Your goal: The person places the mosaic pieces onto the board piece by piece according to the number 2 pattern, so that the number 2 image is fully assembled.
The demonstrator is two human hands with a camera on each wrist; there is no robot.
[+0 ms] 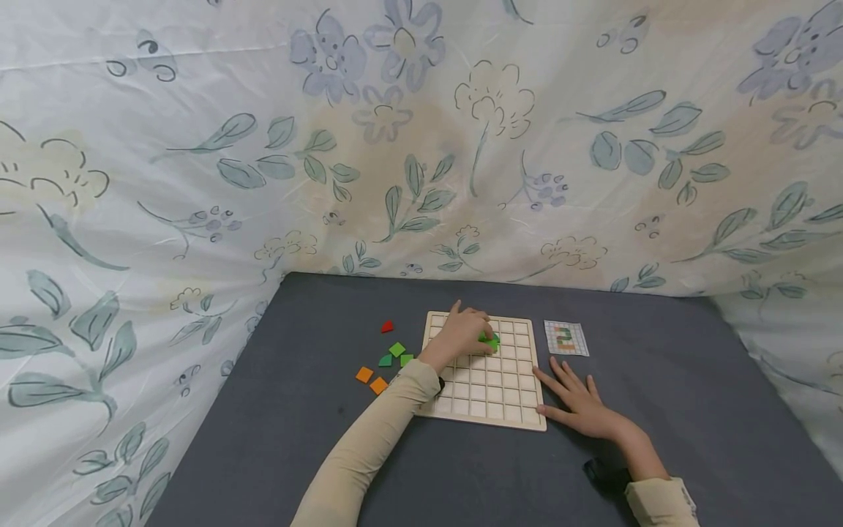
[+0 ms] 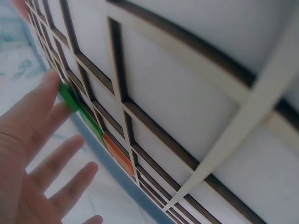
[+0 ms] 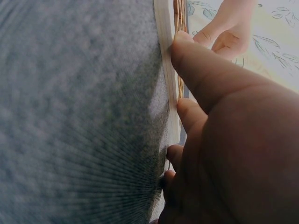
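A wooden grid board (image 1: 487,406) with square cells lies on the dark table. My left hand (image 1: 464,337) reaches over its far half, and its thumb and index finger pinch a green tile (image 2: 68,97) at the grid. The other left fingers are spread. Past that tile, another green tile (image 2: 91,123) and an orange tile (image 2: 117,154) sit in cells in the left wrist view; the hand hides most of this spot from the head view. My right hand (image 1: 579,402) lies spread on the table, its fingertips (image 3: 183,38) against the board's right edge.
Left of the board lie loose tiles: a red one (image 1: 387,327), a green one (image 1: 397,349), a teal one (image 1: 385,361) and orange ones (image 1: 364,375). A small printed card (image 1: 566,338) with a coloured pattern lies to the right. Floral cloth (image 1: 421,146) hangs behind the table.
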